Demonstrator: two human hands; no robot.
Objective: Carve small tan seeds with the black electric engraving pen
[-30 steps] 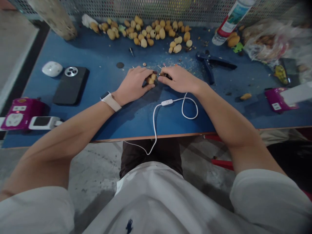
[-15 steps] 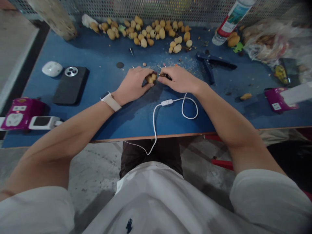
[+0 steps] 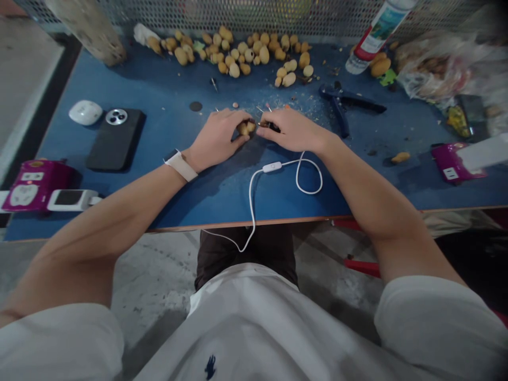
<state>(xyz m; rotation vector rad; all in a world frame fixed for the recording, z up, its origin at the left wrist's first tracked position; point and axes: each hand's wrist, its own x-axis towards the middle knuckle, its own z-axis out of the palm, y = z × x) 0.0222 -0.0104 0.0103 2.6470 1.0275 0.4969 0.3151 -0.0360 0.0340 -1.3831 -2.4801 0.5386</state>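
Observation:
My left hand [image 3: 223, 130] is closed around a small tan gourd [image 3: 246, 127], its thumb below and its fingers over the top. Close by on the right, my right hand [image 3: 289, 128] grips a small dark tool [image 3: 270, 126] with a thin metallic tip pointing at the gourd. Most of that tool is hidden by the fingers, so its kind is unclear. The two hands sit a short gap apart, low over the blue table [image 3: 222, 196]. Pale shavings and thin metal pins lie just beyond them.
Many small gourds [image 3: 238, 53] line the back. A blue plier-like tool [image 3: 341, 106], a bottle [image 3: 375, 37] and plastic bags [image 3: 440, 69] are at right. A phone [image 3: 115, 140], white case [image 3: 85, 112] and purple power blocks [image 3: 35, 185] flank the space. A white cable [image 3: 252, 196] crosses the front edge.
Both hands stay nearly in place. The fingers of my left hand and the tool in my right hand have shifted very slightly around the gourd.

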